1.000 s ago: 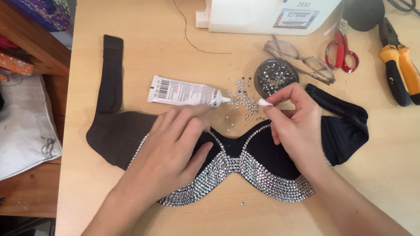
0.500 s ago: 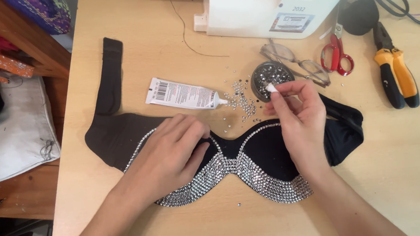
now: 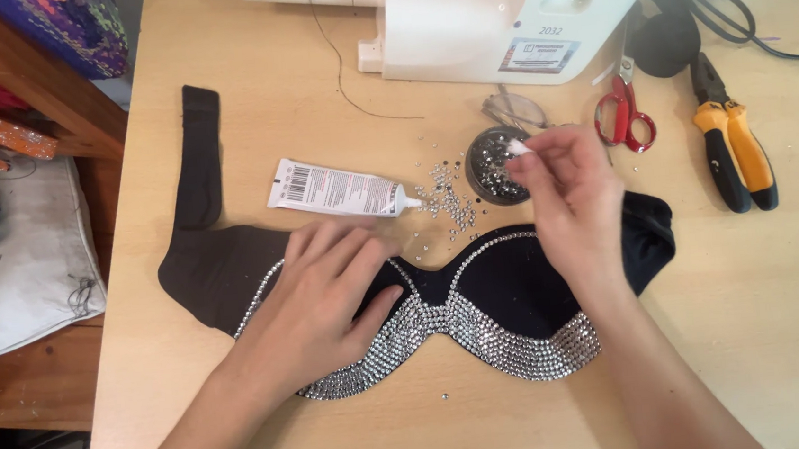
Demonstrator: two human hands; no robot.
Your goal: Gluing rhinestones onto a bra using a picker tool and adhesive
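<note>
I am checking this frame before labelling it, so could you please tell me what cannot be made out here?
All in the head view:
- The black rhinestone-trimmed bra cup piece: its left cup lies under the left hand.
- The small white-tipped tool in the right hand: fingers hide all but the tip.
- The round dish of rhinestones: partly covered by the right hand; single stones too small to count.
- The white sewing machine: cut off by the top edge.
</note>
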